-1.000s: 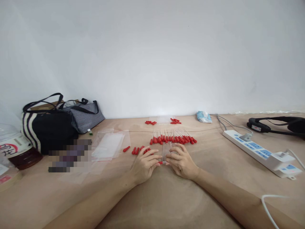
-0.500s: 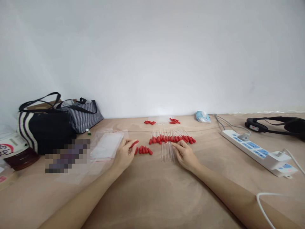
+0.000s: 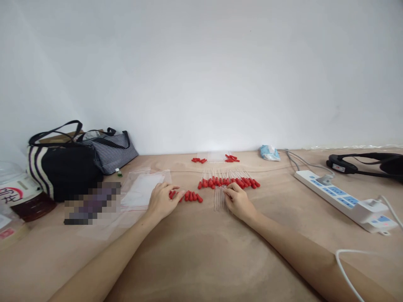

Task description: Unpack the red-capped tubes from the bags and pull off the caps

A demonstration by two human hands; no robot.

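My left hand [image 3: 163, 200] is closed loosely around a red rubber bulb [image 3: 171, 194], which shows between thumb and fingers. Just right of it, several loose red rubber bulbs [image 3: 192, 196] lie in a short row on the table. My right hand [image 3: 237, 201] pinches the upper end of a thin glass tube at the right side of a bundle of clear glass tubes [image 3: 218, 199]; its fingers partly hide the tubes. Beyond both hands, a row of glass droppers with red bulbs [image 3: 220, 182] lies with the tubes pointing away.
Clear zip bags [image 3: 143, 191] lie at left, near two bags [image 3: 69, 172] and a large bottle [image 3: 23, 195]. More red bulbs [image 3: 232, 158] and tubes lie by the wall. At right are a tissue pack [image 3: 270, 153], a power strip [image 3: 340, 199], cables and a black headset [image 3: 362, 163].
My left hand has lowered toward the table with the red bulb, its fingers curling over it. The right hand stays at the glass tubes, its fingers slightly more bent. The view has shifted a little.
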